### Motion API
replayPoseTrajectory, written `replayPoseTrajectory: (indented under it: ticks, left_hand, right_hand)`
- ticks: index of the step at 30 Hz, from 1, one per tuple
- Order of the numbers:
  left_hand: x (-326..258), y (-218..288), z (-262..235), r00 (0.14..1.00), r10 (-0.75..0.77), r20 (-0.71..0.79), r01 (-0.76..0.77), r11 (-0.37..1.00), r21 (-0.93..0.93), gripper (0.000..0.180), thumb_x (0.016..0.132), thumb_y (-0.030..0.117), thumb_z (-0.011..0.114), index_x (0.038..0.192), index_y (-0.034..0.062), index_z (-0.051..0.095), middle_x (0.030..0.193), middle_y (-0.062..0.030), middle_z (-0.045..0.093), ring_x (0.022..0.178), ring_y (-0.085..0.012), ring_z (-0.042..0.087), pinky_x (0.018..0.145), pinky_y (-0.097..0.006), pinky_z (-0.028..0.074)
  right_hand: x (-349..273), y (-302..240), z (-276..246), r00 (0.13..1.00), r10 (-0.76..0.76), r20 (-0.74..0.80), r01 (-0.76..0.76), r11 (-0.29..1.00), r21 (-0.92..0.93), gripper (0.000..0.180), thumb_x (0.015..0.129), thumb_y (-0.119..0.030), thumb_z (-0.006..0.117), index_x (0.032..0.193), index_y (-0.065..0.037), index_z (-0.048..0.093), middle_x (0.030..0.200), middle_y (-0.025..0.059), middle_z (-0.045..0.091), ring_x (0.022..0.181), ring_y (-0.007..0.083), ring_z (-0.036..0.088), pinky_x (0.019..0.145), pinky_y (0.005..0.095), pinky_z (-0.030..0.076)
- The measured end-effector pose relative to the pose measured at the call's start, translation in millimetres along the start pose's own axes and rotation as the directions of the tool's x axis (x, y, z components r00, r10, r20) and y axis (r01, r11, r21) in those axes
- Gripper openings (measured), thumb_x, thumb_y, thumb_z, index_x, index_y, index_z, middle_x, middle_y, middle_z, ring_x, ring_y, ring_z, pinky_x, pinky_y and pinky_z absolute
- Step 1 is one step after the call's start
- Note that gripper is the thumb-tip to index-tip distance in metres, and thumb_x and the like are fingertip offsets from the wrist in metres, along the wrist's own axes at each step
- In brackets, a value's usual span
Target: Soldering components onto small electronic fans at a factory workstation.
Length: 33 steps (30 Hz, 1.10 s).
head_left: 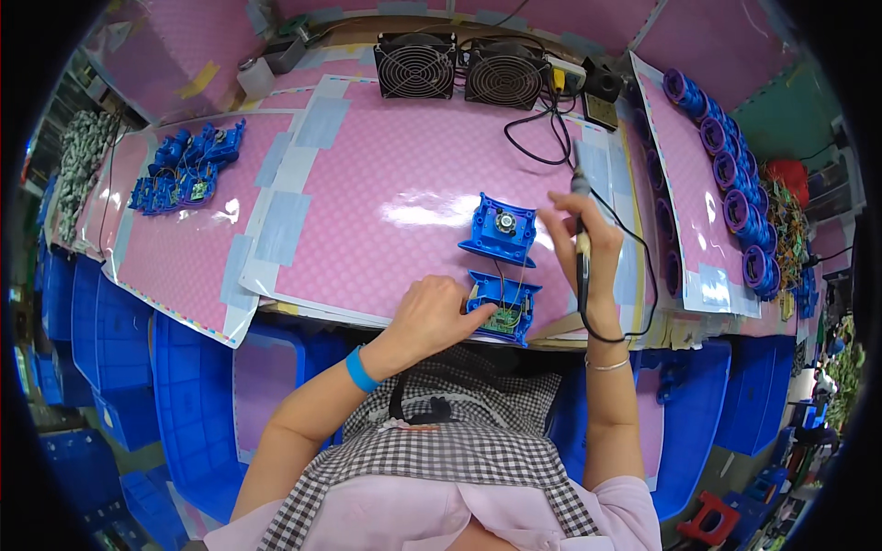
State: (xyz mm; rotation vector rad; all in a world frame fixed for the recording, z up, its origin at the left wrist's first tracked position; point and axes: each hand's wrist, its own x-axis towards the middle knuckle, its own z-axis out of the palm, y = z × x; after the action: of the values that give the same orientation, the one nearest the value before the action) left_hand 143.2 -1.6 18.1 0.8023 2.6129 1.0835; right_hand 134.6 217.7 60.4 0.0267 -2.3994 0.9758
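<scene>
My left hand (430, 312) rests at the near edge of the worktop with its fingers curled. Its thumb presses on a blue plastic housing half (528, 323) that holds a green circuit board (503, 319). Thin wires run from this half to a second blue housing half (497, 246) just beyond it, which has a small round speaker-like part (505, 222) in it. To the right, my right hand (595, 241) is closed around a soldering iron (581, 186), raised with its tip pointing away from me. The iron's black cord loops down past my wrist.
Two black fans (416, 69) stand at the back, beside a soldering stand (602, 106). Several blue assemblies (188, 165) lie at the left. Round blue parts (738, 209) line a raised panel at the right. Blue bins (188, 413) sit below the worktop edge.
</scene>
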Motion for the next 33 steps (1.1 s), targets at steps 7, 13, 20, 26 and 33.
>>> replayPoseTrajectory:
  ticks: [7, 13, 20, 26, 33]
  left_hand:
    - [-47.1, -16.8, -56.2, 0.976, -0.003, -0.22, 0.021, 0.997, 0.079, 0.035, 0.079, 0.029, 0.074, 0.062, 0.0007, 0.063, 0.059, -0.0153, 0.055, 0.054, -0.0319, 0.057, 0.05, -0.042, 0.041]
    - [-32.4, -27.4, -19.0, 0.937, -0.036, -0.348, 0.073, 0.993, 0.092, 0.038, 0.078, 0.027, 0.075, 0.057, 0.0003, 0.057, 0.058, -0.0148, 0.055, 0.052, -0.0309, 0.055, 0.049, -0.042, 0.041]
    - [-26.6, -26.5, -19.3, 0.951, -0.053, -0.303, 0.081, 0.993, 0.08, 0.04, 0.078, 0.027, 0.074, 0.055, 0.0, 0.055, 0.058, -0.0145, 0.054, 0.052, -0.0305, 0.055, 0.05, -0.043, 0.04]
    - [-28.0, -27.4, -12.7, 0.929, 0.001, -0.369, 0.031, 0.996, 0.082, 0.044, 0.077, 0.025, 0.077, 0.052, -0.0012, 0.052, 0.055, -0.0138, 0.051, 0.047, -0.0264, 0.05, 0.046, -0.04, 0.034]
    - [-21.0, -11.1, -66.5, 0.891, -0.233, -0.389, 0.172, 0.967, -0.187, 0.023, 0.082, 0.022, 0.073, 0.08, 0.002, 0.062, 0.056, 0.0035, 0.04, 0.05, -0.0117, 0.039, 0.047, -0.029, 0.029]
  right_hand:
    - [-34.9, 13.6, 0.3, 0.945, -0.249, 0.214, 0.237, 0.968, 0.077, 0.024, 0.071, -0.006, 0.079, 0.092, -0.005, 0.067, 0.089, 0.0071, 0.071, 0.077, 0.0228, 0.063, 0.066, 0.0337, 0.05]
    - [-48.4, 1.5, 23.7, 0.952, -0.22, 0.211, 0.177, 0.963, 0.206, 0.021, 0.071, 0.008, 0.071, 0.084, -0.006, 0.062, 0.092, 0.007, 0.073, 0.075, 0.0219, 0.063, 0.067, 0.033, 0.052]
    - [-48.0, 2.5, 30.7, 0.933, -0.351, 0.078, 0.351, 0.936, 0.019, 0.022, 0.071, 0.001, 0.071, 0.09, -0.005, 0.063, 0.087, 0.0074, 0.071, 0.079, 0.0229, 0.064, 0.067, 0.0341, 0.051]
    - [-51.4, 6.4, 23.3, 0.942, -0.3, 0.148, 0.275, 0.947, 0.167, 0.023, 0.072, -0.002, 0.065, 0.094, -0.002, 0.064, 0.065, 0.0012, 0.058, 0.071, 0.0192, 0.058, 0.063, 0.0317, 0.047]
    - [-77.2, -14.0, -16.1, 0.996, -0.078, -0.041, 0.087, 0.95, 0.3, 0.025, 0.093, -0.026, 0.066, 0.099, -0.002, 0.065, 0.077, 0.0046, 0.063, 0.073, 0.0165, 0.06, 0.063, 0.0298, 0.047]
